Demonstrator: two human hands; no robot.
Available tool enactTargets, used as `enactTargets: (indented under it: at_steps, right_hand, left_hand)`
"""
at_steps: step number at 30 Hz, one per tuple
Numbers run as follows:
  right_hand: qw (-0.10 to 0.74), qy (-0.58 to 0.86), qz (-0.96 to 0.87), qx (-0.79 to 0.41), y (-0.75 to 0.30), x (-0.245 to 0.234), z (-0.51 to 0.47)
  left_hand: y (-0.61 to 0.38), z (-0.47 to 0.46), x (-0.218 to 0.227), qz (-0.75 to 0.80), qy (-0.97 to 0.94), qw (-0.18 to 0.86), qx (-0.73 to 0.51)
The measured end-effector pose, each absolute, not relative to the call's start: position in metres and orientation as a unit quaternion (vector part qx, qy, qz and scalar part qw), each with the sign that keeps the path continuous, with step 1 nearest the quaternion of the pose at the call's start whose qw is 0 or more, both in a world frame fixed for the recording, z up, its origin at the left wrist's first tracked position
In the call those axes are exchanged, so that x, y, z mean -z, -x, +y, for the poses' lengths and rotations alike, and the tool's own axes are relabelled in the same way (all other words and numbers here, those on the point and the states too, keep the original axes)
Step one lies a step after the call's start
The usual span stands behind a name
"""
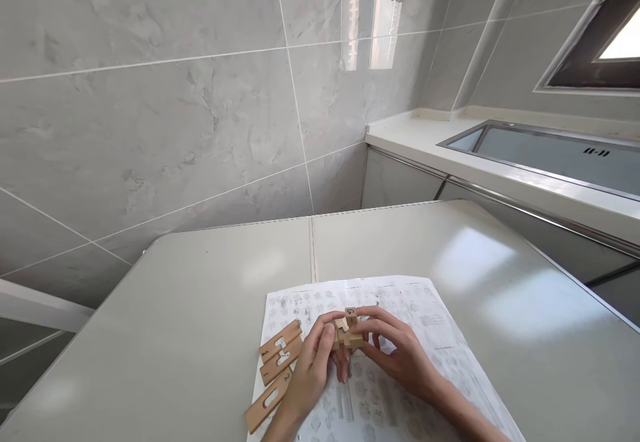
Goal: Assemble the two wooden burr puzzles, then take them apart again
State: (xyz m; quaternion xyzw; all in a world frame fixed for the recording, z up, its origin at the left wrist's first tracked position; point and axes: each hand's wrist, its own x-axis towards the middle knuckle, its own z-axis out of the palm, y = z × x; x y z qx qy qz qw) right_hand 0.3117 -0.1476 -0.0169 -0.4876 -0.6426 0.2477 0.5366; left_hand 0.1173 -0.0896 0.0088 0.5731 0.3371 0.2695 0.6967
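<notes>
Between both hands is a small wooden interlocking puzzle (349, 339) made of notched blocks. One upright piece at its top carries a dark mark like a "G" or "6". My left hand (320, 349) grips the puzzle from the left, thumb on the near side. My right hand (393, 345) holds it from the right, fingertips on the upright piece and the side. Left of my left hand lie three flat wooden pieces with cut-outs and dark numbers: an upper piece (271, 349), a middle one (271, 370) and a lower one (260, 413). My fingers partly cover the puzzle.
A large printed instruction sheet (420, 309) with many small drawings lies under the hands on a pale table (200, 335). The tabletop has a seam. Behind stands a grey tiled wall (165, 122); to the right is a white counter (425, 137) with an inset sink (545, 152).
</notes>
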Motion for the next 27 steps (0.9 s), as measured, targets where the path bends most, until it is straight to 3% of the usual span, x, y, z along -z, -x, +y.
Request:
enactTargets:
  at_steps: [5, 12, 17, 23, 27]
  right_hand:
    - [0.568, 0.552, -0.562, -0.237, -0.316, 0.017, -0.142]
    - [0.626, 0.51, -0.388, -0.444, -0.317, 0.011, -0.141]
    - [0.604, 0.53, -0.315, -0.506, -0.321, 0.009, -0.139]
    - [0.634, 0.413, -0.217, -0.617, -0.327, 0.016, -0.137]
    - [0.627, 0.407, -0.189, -0.636, -0.325, 0.018, -0.136]
  left_hand:
    - [-0.119, -0.088, -0.006, 0.353, -0.55, 0.697, -0.296]
    - [-0.12, -0.082, -0.002, 0.334, -0.454, 0.753, -0.339]
    - [-0.12, -0.082, -0.002, 0.31, -0.393, 0.794, -0.344]
    - [-0.117, -0.083, -0.006, 0.314, -0.389, 0.819, -0.283]
    - [-0.117, -0.081, -0.007, 0.302, -0.378, 0.83, -0.277]
